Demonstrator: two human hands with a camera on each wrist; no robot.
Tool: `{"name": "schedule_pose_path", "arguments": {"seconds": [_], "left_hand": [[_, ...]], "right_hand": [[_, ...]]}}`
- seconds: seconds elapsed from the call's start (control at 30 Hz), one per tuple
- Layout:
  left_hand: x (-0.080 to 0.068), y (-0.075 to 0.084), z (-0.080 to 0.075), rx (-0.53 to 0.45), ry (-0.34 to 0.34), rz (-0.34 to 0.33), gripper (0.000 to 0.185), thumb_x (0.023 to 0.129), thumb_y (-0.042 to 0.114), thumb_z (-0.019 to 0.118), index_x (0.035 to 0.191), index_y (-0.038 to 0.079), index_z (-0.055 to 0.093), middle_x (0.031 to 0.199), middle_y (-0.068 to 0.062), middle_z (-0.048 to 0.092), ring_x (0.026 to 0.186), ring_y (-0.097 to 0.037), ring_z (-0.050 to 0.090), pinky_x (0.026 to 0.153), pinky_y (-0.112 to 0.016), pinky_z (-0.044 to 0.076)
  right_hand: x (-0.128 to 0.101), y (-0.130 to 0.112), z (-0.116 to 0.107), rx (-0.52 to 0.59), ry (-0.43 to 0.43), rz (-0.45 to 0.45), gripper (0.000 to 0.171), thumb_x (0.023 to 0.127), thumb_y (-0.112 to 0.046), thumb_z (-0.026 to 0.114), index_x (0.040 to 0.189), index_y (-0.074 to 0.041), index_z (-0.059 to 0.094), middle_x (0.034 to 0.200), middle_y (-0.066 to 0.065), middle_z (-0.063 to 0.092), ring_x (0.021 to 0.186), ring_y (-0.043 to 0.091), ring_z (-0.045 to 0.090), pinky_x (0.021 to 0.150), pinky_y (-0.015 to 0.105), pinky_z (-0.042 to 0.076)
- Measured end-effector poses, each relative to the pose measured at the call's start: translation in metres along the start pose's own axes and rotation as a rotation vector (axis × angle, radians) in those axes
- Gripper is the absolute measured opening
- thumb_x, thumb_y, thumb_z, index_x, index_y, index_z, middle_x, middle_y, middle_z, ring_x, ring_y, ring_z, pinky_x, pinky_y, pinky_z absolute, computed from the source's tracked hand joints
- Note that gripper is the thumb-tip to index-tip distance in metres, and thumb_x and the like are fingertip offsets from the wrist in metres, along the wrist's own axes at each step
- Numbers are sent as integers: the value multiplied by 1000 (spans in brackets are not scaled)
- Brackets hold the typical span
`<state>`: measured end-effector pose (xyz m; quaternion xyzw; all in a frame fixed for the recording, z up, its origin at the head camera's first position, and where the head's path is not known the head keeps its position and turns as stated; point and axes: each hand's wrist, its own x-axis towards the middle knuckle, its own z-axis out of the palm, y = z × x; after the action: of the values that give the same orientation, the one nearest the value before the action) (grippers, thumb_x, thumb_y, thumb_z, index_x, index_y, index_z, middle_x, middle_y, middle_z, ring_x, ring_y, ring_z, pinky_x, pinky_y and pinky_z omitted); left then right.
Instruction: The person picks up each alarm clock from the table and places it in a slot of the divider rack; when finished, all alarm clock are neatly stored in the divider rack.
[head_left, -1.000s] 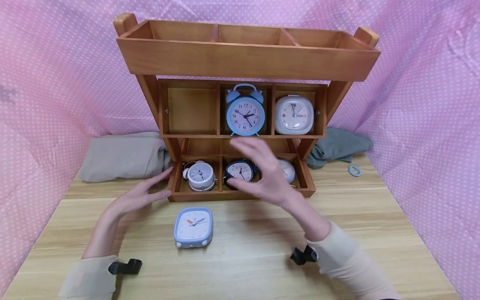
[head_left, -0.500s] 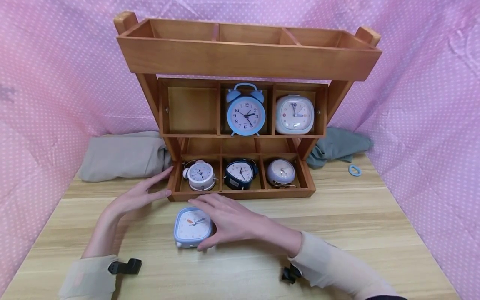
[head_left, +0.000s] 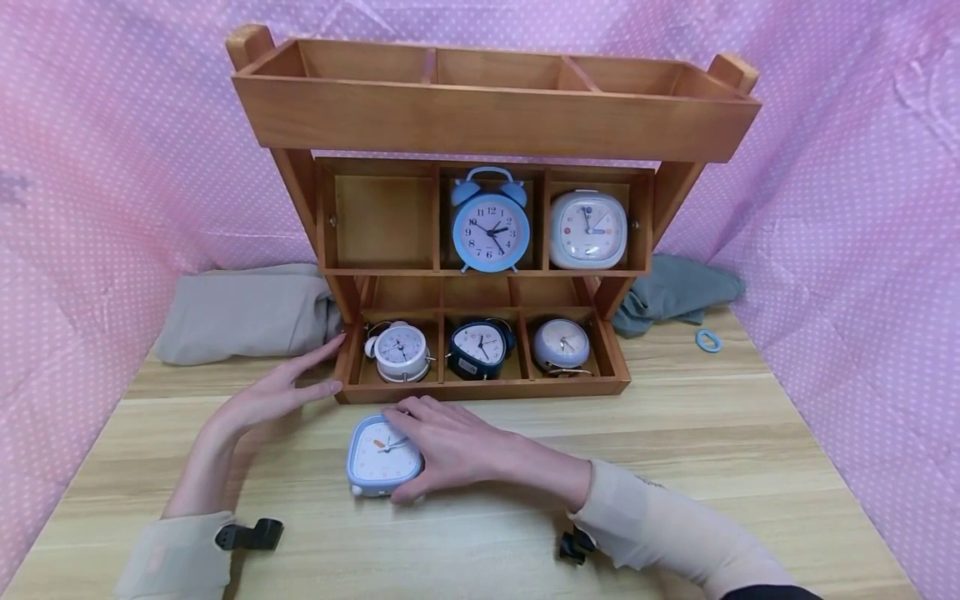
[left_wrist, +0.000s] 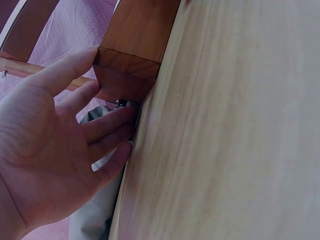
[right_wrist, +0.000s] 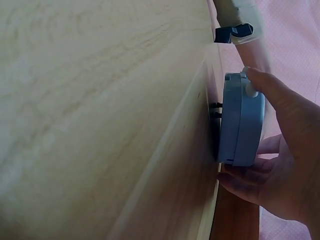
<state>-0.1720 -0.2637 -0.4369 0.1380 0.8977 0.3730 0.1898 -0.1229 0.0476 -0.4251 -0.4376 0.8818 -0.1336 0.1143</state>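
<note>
A square alarm clock (head_left: pixel 375 458) with a blue rim and white face lies face up on the table. My right hand (head_left: pixel 457 446) grips it from the right, thumb on the near edge and fingers at the far edge. In the right wrist view the blue case (right_wrist: pixel 241 122) of this clock shows side-on, the thumb by a white knob. My left hand (head_left: pixel 273 396) touches the lower left end of the wooden shelf rack (head_left: pixel 487 390) with fairly straight fingers; the left wrist view shows the fingertips at the wooden corner (left_wrist: pixel 127 70).
The rack's middle row holds a blue twin-bell clock (head_left: pixel 491 233) and a pale rounded clock (head_left: pixel 588 229). Its bottom row holds a white clock (head_left: pixel 401 350), a dark clock (head_left: pixel 480 346) and a lavender clock (head_left: pixel 562 346). Cloths (head_left: pixel 247 317) and a blue ring (head_left: pixel 708 340) lie beside.
My right hand has come down and left from in front of the rack to the blue-rimmed alarm clock and closed round its edges. The left hand has stayed at the rack.
</note>
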Motion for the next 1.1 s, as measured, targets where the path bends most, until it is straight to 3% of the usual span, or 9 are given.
{"name": "schedule_pose_path", "arguments": {"seconds": [0.5, 0.77, 0.9, 1.1], "left_hand": [[-2, 0, 1, -2, 7, 1, 75, 103, 49, 57, 165, 40, 15, 173, -18, 15, 156, -53, 15, 115, -80, 19], [-1, -1, 2, -3, 15, 10, 73, 104, 50, 56, 164, 41, 16, 173, -19, 16, 156, -53, 15, 117, -79, 17], [0, -1, 2, -8, 12, 10, 73, 104, 50, 56, 164, 41, 16, 173, -18, 15, 157, -52, 14, 117, -79, 18], [-1, 0, 0, -19, 3, 18, 74, 104, 47, 57, 165, 39, 16, 173, -17, 15, 156, -53, 15, 116, -79, 21]], "right_hand": [[3, -3, 2, -11, 7, -10, 105, 78, -65, 79, 159, -13, 37, 154, 2, 49, 133, 14, 52, 102, 26, 53], [1, -2, 1, -38, 51, -48, 104, 76, -64, 79, 158, -13, 39, 154, 2, 50, 132, 13, 53, 100, 23, 53], [0, -1, -9, -66, 99, -72, 104, 76, -60, 81, 158, -12, 39, 154, 5, 50, 132, 16, 55, 102, 25, 54], [0, -2, -46, -128, 181, -93, 104, 77, -60, 81, 159, -13, 38, 157, 8, 48, 140, 22, 53, 111, 34, 52]]}}
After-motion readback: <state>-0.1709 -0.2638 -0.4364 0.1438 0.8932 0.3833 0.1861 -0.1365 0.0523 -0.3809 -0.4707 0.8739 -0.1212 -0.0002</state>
